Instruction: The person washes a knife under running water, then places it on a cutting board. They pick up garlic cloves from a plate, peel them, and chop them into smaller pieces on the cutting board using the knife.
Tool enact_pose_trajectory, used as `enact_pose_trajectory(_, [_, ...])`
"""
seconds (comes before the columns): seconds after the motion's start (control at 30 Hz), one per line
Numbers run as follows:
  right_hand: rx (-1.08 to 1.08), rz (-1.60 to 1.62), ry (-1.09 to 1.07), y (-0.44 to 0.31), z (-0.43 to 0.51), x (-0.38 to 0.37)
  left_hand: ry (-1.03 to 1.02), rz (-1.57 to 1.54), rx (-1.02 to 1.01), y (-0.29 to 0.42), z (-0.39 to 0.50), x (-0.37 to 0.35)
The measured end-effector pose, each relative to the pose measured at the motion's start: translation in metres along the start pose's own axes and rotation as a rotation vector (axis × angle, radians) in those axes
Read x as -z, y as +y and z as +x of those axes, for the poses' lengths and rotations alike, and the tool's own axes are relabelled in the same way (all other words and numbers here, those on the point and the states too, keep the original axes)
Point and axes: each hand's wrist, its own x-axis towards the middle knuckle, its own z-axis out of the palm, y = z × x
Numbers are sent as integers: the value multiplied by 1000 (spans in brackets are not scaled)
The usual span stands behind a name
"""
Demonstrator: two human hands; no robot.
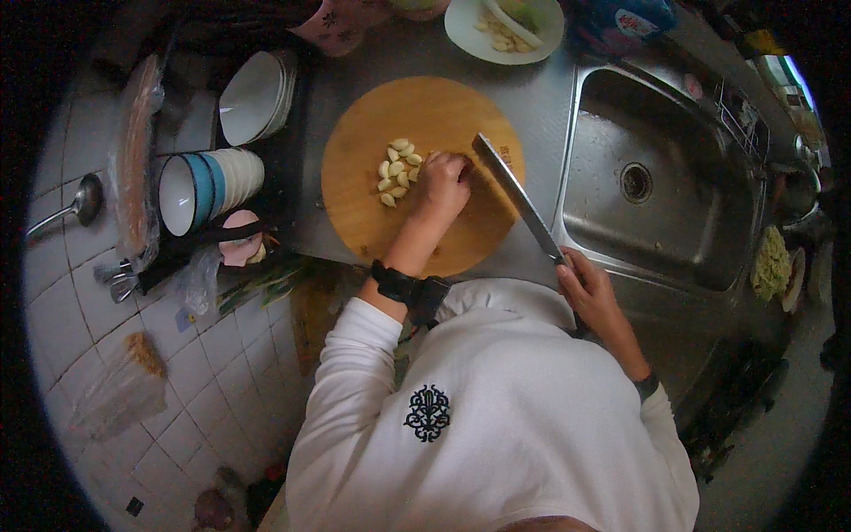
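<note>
A round wooden cutting board (372, 113) lies on the metal counter. Several peeled garlic cloves (399, 169) are heaped left of its middle. Just right of the heap, my left hand (444, 185) rests low over the board with its fingers curled. Whatever may be under those fingers is hidden. My right hand (590, 287) grips the handle of a kitchen knife (518, 193). Its blade slants up and left over the board's right edge, seen nearly edge-on, with the tip apart from my left hand.
A steel sink (655, 226) adjoins the board on the right. Beyond the board stands a white plate (459, 36) with more cloves and a pale green-white vegetable piece. Stacked bowls (179, 196) and white dishes (249, 100) sit at left. A ladle (86, 199) hangs on the tiled wall.
</note>
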Motion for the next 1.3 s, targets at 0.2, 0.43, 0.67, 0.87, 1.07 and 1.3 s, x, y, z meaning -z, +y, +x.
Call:
enact_pose_trajectory(0.2, [2, -47, -2, -5, -2, -2, 18, 19, -26, 8, 3, 6])
enact_pose_trajectory(0.43, [-10, -90, -28, -13, -4, -1, 4, 12, -39, 13, 8, 11])
enact_pose_trajectory(0.67, [-19, -124, -36, -17, 6, -2, -5, 48, -24, 9, 5, 7])
enact_pose_trajectory(0.87, [-159, 81, -26, -2, 13, -1, -105, 130, 18, -2, -2, 29])
enact_pose_trajectory(1.07, [-143, 177, -40, -3, 10, 12, 245, -143, 382, -16, -4, 102])
enact_pose_trajectory(1.3, [-104, 87, -87, -5, 18, 15, 373, -59, 318, -32, 4, 142])
